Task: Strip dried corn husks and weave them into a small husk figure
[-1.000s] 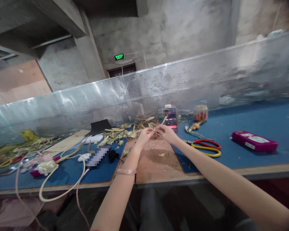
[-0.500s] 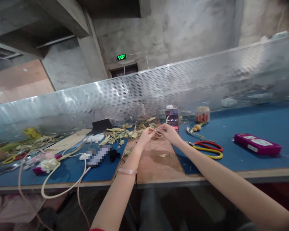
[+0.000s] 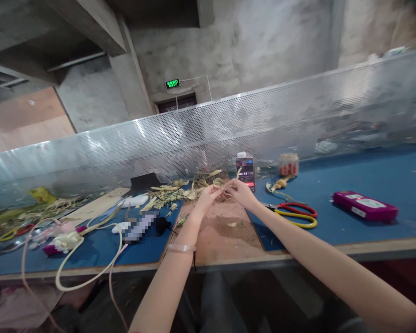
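Over the brown board, our left hand and right hand pinch a thin, pale-yellow strip. Our fingers hide its lower part; its outline is indistinct. Behind it, the phone is partly covered.

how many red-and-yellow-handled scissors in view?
2: one pair of scissors right of centre on the blue tabletop; a second pair at far left. More could be hidden under the pale yellow-green plant pieces.
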A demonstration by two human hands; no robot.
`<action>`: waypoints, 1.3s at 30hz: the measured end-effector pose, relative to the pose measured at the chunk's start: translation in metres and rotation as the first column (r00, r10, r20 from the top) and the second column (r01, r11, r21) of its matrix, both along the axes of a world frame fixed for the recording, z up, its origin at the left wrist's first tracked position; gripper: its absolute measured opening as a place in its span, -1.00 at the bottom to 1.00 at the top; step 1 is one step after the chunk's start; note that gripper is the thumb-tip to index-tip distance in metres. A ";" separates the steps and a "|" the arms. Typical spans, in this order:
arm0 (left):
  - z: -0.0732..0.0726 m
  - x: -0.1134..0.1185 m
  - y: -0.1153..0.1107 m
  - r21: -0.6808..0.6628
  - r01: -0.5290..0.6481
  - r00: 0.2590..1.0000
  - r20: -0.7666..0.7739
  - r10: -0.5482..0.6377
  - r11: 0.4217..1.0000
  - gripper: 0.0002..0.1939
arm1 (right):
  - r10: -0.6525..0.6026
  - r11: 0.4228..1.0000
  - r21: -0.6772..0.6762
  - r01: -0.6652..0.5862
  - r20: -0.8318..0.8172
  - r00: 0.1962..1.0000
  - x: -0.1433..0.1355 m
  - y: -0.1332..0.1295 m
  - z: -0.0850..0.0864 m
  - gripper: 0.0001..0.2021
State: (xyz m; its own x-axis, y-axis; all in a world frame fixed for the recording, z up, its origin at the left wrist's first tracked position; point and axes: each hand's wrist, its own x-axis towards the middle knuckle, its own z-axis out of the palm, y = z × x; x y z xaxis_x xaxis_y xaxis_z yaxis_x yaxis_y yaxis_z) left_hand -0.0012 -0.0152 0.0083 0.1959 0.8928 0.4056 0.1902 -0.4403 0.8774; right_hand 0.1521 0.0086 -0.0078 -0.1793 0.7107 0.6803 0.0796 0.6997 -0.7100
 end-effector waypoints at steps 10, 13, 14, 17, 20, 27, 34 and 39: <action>-0.005 0.000 0.007 -0.078 -0.096 0.995 -0.005 0.096 0.992 -0.63 | -0.062 0.998 0.015 0.062 -0.011 0.998 -0.001 -0.001 -0.001 -0.83; -0.004 -0.001 0.009 -0.077 -0.132 0.991 0.010 0.134 0.988 -0.63 | -0.073 0.997 0.015 0.073 -0.017 0.997 -0.001 -0.001 0.000 -0.80; -0.004 -0.001 0.009 -0.066 -0.146 0.989 0.016 0.147 0.987 -0.64 | -0.073 0.997 0.013 0.073 -0.020 0.997 -0.002 -0.002 0.000 -0.79; -0.002 -0.001 0.007 -0.033 -0.172 0.985 0.019 0.173 0.984 -0.68 | -0.061 0.998 0.001 0.061 -0.023 0.998 -0.002 -0.004 0.003 -0.79; 0.000 0.000 0.005 -0.012 -0.165 0.986 0.024 0.165 0.986 -0.71 | -0.055 0.998 -0.006 0.055 -0.023 0.998 -0.001 -0.006 0.004 -0.80; -0.004 -0.002 0.007 -0.041 -0.100 0.991 0.087 0.103 0.994 -0.67 | 0.002 0.998 -0.069 -0.007 -0.063 0.998 0.001 -0.008 0.005 -0.80; -0.004 -0.001 0.003 -0.192 0.059 0.963 0.270 -0.005 0.980 -0.63 | 0.047 0.992 -0.116 -0.058 -0.097 0.994 0.001 -0.010 0.006 -0.83; -0.004 0.001 0.004 -0.186 0.021 0.974 0.226 0.021 0.982 -0.68 | 0.076 0.995 -0.064 -0.081 -0.075 0.994 -0.001 -0.007 0.005 -0.76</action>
